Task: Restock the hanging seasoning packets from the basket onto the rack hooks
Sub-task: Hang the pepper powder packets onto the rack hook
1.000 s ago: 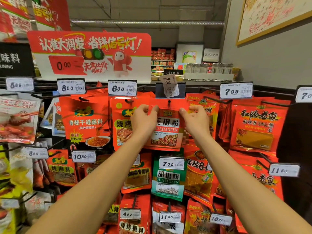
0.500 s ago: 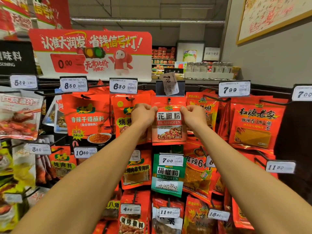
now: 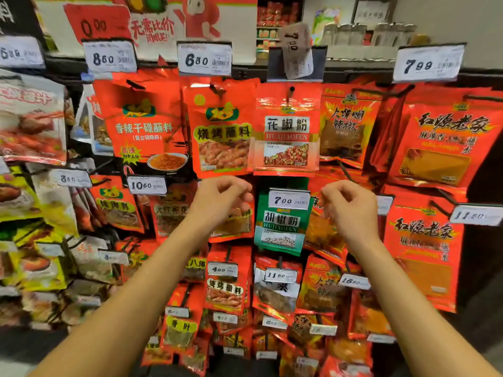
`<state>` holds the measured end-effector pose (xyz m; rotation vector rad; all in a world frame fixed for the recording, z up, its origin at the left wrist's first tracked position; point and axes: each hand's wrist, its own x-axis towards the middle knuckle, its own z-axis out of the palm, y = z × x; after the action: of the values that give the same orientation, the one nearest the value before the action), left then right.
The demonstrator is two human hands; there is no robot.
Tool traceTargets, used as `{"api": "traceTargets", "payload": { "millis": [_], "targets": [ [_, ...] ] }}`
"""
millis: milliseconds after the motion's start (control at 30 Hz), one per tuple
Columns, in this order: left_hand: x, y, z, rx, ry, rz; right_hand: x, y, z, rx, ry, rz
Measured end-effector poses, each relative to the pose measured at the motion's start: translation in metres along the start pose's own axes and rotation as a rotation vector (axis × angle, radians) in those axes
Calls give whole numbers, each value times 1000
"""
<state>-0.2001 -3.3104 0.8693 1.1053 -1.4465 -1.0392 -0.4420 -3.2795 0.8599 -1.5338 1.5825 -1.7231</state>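
A red Sichuan pepper powder packet (image 3: 286, 131) hangs on a black rack hook (image 3: 291, 89) in the top row, under a flipped-up price tag (image 3: 296, 50). My left hand (image 3: 221, 198) hovers just below the packet's lower left corner, fingers loosely curled and holding nothing. To the right of a green pepper packet (image 3: 280, 227), my right hand (image 3: 351, 210) hangs at the same height with loosely curled, empty fingers. Neither hand touches the red packet. The basket is out of view.
Red seasoning packets crowd the rack on every side, each hook fronted by a white price tag such as 6.80 (image 3: 204, 59) and 7.99 (image 3: 430, 63). Yellow and white packets (image 3: 32, 202) hang at the left. A promotional sign (image 3: 152, 20) sits above.
Both hands have let go of the red packet's top corners and dropped below it. The packet now hangs alone on the hook. The camera has moved closer to the rack.
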Motion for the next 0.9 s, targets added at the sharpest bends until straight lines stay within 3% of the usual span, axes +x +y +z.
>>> {"api": "traceTargets", "payload": {
  "millis": [133,267,467,700,900],
  "targets": [
    [-31,-70,-2,-40,0,-194,-50,44,8,122,-126,166],
    [-68,-147,-3,-72,54,-473,-98,115,26,91,-257,512],
    [-141,-250,0,-156,148,-879,-191,214,50,18,-322,971],
    [-233,-369,7,-71,196,-1278,-322,317,66,-200,-435,1327],
    [-293,-489,16,89,57,-1458,-428,424,83,-355,-503,1507]
  ]
}}
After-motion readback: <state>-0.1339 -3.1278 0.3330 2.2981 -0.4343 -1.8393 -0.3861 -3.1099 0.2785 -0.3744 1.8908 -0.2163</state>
